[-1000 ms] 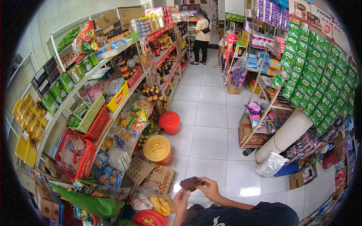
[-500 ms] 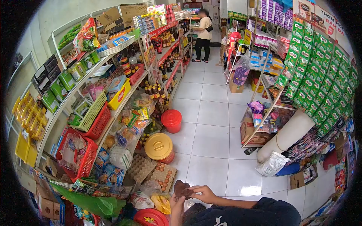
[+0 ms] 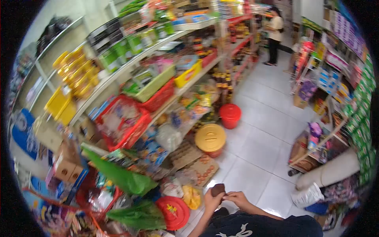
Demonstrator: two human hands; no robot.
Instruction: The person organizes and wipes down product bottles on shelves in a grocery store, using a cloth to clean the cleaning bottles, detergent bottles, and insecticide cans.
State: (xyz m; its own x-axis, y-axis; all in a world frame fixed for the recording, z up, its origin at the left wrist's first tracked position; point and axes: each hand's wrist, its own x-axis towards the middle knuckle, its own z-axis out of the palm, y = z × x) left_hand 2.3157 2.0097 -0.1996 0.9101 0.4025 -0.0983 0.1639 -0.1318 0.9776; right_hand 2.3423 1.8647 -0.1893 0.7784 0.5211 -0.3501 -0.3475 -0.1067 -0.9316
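In front of my dark shirt, both hands are together on a small, dark brown, floppy piece (image 3: pixel 218 190) that looks like folded leather or cloth. My left hand (image 3: pixel 212 201) is closed round its lower left side, with the brown piece standing up above the fingers. From the right, my right hand (image 3: pixel 237 199) pinches its edge with the fingertips. Just left of my hands lie a yellow plastic bag (image 3: pixel 192 197) and a red lid (image 3: pixel 181 215) with small yellow things on it. An egg tray (image 3: pixel 207 170) is on the floor beyond them.
Shelves (image 3: pixel 158 42) with baskets and packets run along the left. A gold-lidded tub (image 3: pixel 210 138) and a red bucket (image 3: pixel 230 115) stand beside the tiled aisle (image 3: pixel 256 139). Green sachet strips (image 3: pixel 361 98) hang at right, over a white roll (image 3: pixel 335 170). A person (image 3: pixel 274 36) stands far down the aisle.
My view has swung left, so the scene has shifted right and more of the left shelves and green bags shows. Both hands still hold the brown piece, now more upright and compact.
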